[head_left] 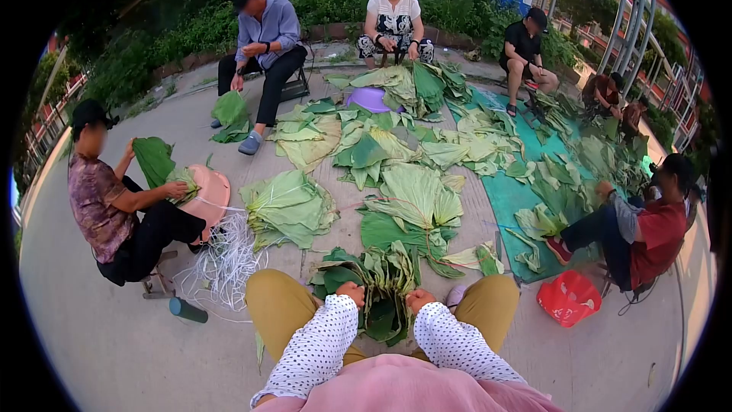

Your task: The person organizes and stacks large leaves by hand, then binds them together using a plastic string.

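A thick leaf bundle (pixel 389 271) is held between the knees, just above the concrete ground (pixel 305 374), and is gripped from both sides. Its left edge is clasped by the left fingers (pixel 353 291), which are curled inward against the leaves; its right edge is clasped by the right fingers (pixel 415 300), curled in the same way. The bundle is thus placed directly between the two hands and is touched by both. Its layered, browned edges are turned upward, and a dark gap is seen down its middle. Both forearms are covered by white dotted sleeves (pixel 320 339).

Just beyond the bundle, a fan of pale leaves (pixel 415 194) is crossed by a thin red string, with a darker leaf (pixel 390 230) spread below it. To the left, another leaf fan (pixel 291 206) is laid flat, near a tangle of white string (pixel 225 259) by which a peach basin (pixel 207 197) is partly bordered. A dark green bottle (pixel 187 310) is seen lying near the string. On the right, loose leaves are scattered over a green mat (pixel 499 214), and a red plastic basket (pixel 569 299) is set beside its near edge. Farther off, a purple basin (pixel 370 99) is partly covered by leaves. Leaves are also handled by seated co-workers around the pile.
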A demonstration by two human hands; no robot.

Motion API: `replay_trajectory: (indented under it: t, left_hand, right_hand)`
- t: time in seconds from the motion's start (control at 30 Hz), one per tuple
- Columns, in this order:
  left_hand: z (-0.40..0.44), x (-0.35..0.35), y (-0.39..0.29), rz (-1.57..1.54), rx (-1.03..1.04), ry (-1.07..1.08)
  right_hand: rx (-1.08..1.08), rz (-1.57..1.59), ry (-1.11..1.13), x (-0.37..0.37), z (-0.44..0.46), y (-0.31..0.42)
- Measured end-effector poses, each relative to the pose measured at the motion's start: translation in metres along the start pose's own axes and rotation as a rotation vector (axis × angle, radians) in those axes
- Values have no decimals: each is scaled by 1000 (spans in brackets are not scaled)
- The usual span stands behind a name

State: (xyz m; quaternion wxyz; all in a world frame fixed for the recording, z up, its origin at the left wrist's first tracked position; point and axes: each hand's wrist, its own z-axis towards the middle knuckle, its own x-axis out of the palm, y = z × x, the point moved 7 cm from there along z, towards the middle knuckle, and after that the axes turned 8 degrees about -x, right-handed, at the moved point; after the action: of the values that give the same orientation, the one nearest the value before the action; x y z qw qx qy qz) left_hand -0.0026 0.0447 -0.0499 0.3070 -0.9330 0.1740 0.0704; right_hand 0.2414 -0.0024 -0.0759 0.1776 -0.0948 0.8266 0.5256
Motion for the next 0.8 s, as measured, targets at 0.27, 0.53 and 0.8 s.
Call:
replay_trajectory:
  t: [0.27,0.53,0.8]
  left_hand:
    - [2,0,2,-21,2,5]
    - [2,1,2,-78,-15,29]
    - [4,0,6,-19,-19,16]
  right_hand:
    - [-37,10,-12,4,9,-11]
    - [-47,25,-19,2,5,-6]
    - [-5,-13,23,4,1,-11]
